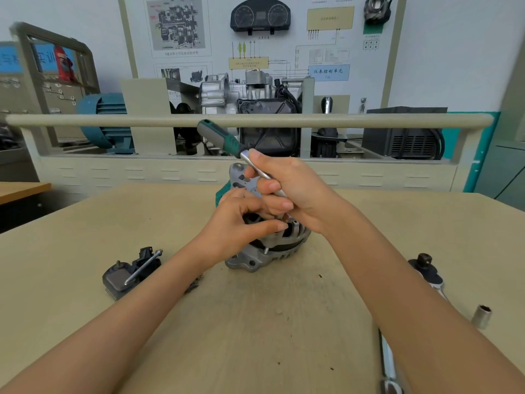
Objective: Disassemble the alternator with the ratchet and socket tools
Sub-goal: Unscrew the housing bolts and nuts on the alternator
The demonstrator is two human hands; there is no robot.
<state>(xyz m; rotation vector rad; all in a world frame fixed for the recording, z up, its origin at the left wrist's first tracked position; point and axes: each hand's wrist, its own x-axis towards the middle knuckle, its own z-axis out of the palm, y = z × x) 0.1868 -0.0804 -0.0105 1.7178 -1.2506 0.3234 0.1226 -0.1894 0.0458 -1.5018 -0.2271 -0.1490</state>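
We are working on the alternator [272, 245], which is sitting at the centre of the worktop [255, 322], its rear end facing up. Our right hand [287, 189] is curling round the metal shaft of the ratchet [227, 142], whose green and black handle is pointing off toward 11 o'clock; the head end is hidden behind our fingers, so we cannot tell whether it is seated on a fastener. Our left hand [241, 223] is gripping the top of the housing, thumb and fingers bent round it, steadying it.

We judge we are loosening a fastener on the rear housing. The next move calls for keeping the tool square while we are turning it. A removed black part [127, 275] is lying at 9 o'clock, a loose socket [482, 316] at 4 o'clock, and a second ratchet [426, 270] at 3 o'clock.
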